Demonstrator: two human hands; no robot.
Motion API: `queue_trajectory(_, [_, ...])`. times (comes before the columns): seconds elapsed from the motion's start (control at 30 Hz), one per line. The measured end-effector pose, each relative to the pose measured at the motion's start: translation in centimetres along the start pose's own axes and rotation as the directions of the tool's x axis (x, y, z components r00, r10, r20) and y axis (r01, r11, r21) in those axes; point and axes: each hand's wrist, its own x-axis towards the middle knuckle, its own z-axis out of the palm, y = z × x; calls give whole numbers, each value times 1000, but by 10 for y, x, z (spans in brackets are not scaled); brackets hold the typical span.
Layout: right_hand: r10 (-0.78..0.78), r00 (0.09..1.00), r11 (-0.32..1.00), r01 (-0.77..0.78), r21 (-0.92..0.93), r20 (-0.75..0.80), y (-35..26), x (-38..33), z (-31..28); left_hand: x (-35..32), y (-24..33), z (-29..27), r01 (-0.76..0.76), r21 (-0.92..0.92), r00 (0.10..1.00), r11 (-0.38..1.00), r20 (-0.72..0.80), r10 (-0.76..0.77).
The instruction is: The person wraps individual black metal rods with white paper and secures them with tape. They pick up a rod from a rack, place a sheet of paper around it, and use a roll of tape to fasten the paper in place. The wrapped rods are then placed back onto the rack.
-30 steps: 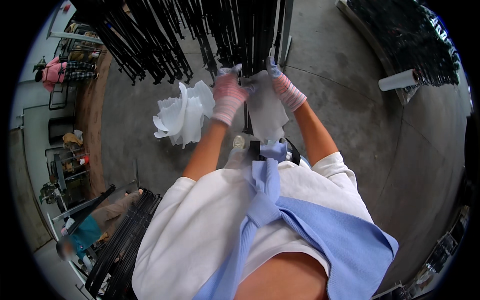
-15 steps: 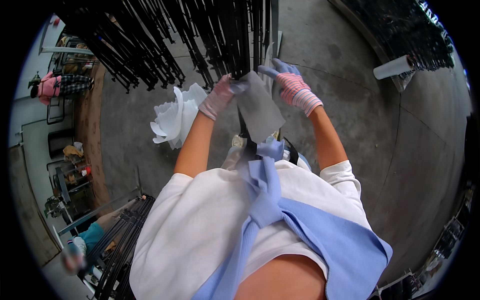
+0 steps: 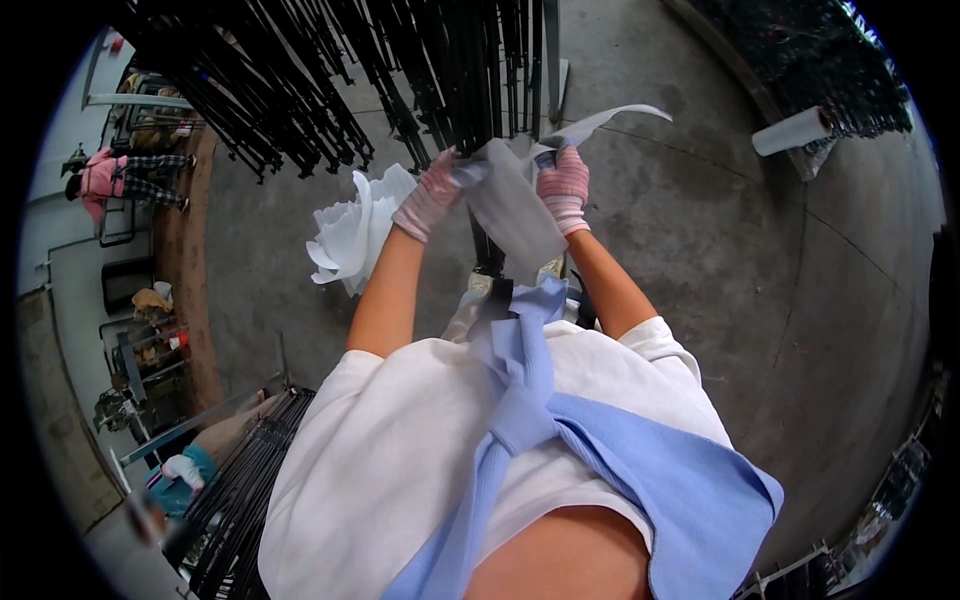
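Both my hands wear pink-and-white striped gloves with grey-blue fingers. My left hand (image 3: 430, 198) is closed on a thin, whitish foam sheet (image 3: 515, 210) at the lower end of the hanging black rods (image 3: 482, 85). The sheet hangs down toward my waist, tilted. My right hand (image 3: 566, 190) is closed on another part of the foam wrapping, whose pale strip (image 3: 612, 118) sticks out to the far right. Where the two parts meet behind the rods is hidden. To the left of my left forearm is a loose bunch of white foam sheets (image 3: 360, 235).
A metal upright (image 3: 552, 70) stands just right of the rods. Farther right, a white roll (image 3: 792, 132) lies by another rack of dark pieces (image 3: 800, 60). More black rods (image 3: 250, 470) are at lower left near one person (image 3: 185, 475); another person (image 3: 105, 185) is at far left.
My right hand has moved inward and down, from stretched fingers to a grip on the foam. A pale strip now sticks out to its right. My left hand has stayed nearly in place.
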Motion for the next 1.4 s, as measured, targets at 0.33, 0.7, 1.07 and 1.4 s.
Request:
queue_trajectory(0.33, [-204,973,-63,-118,991,102,19,43,46,9,34,-18,119,-439,993,891,70,-98])
queue_trajectory(0.7, [-483,479,171,-769,616,733,-40,-5,-23,30,73,-51,570,97,775,816,266,-574])
queue_trajectory(1.07, [-497,499,488,-516,704,710,-32,-1,8,54,34,-79,-103,771,898,628,344,-276])
queue_trajectory(1.4, [-522,477,546,-450,706,707,-54,-14,-12,52,-47,-173,351,42,568,936,785,-248])
